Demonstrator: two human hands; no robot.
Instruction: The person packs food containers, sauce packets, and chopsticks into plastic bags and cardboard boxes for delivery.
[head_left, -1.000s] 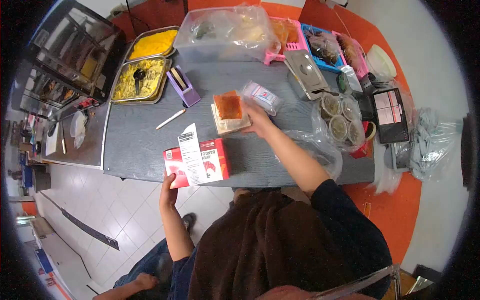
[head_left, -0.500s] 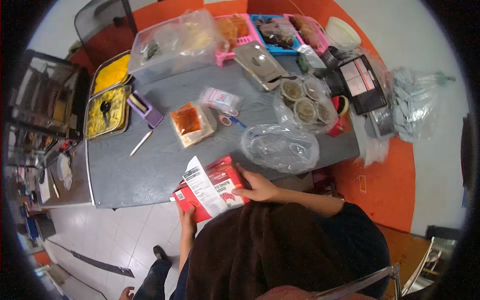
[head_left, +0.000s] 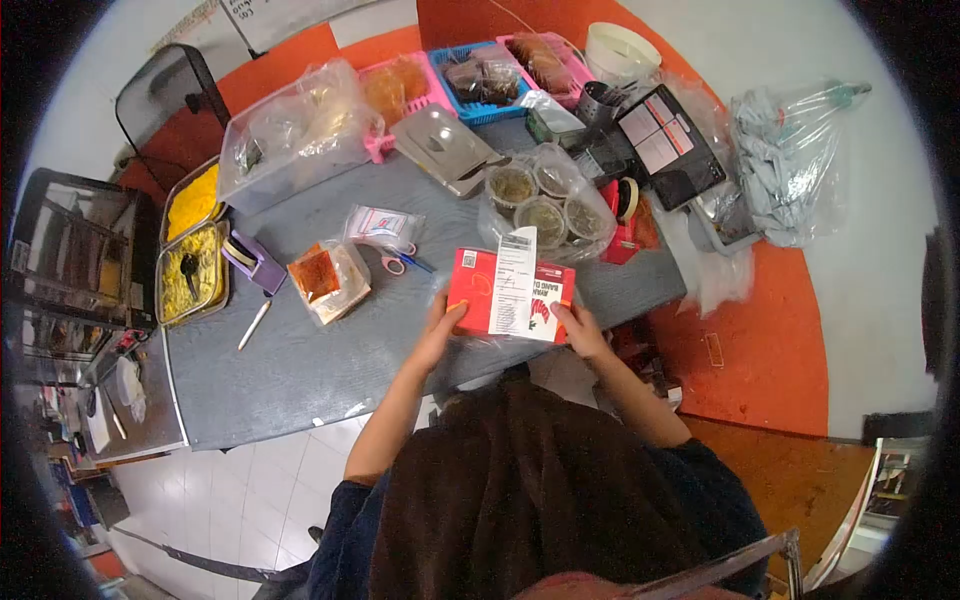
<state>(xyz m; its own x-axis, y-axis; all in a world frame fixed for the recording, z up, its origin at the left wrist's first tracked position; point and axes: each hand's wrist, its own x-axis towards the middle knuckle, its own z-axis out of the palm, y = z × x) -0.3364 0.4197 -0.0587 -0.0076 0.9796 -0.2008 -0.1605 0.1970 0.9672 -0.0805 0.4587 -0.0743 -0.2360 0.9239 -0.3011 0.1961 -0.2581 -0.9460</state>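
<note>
Both hands hold a red box [head_left: 476,295] above the table's front edge. My left hand [head_left: 437,328] grips its left end, thumb on the top face. At the right end, my right hand [head_left: 583,330] has its thumb on the white part of the label. A white paper slip [head_left: 514,285] lies across the box and sticks up past its far edge. Beneath the box, a clear plastic bag is mostly hidden. Scissors [head_left: 394,264] and a packet with an orange-red square [head_left: 316,276] lie to the left.
On the grey table [head_left: 300,375] are a tape dispenser [head_left: 258,268], a white pen [head_left: 255,325], yellow food trays [head_left: 190,285], bagged cups [head_left: 541,218], a metal lid [head_left: 442,147] and a clear tub [head_left: 290,140]. Coloured baskets [head_left: 480,85] stand behind.
The box has moved right over the clear bag and turned level, with both hands still on it. The view has shifted, and the person's leg at the lower left is now mostly out of sight.
</note>
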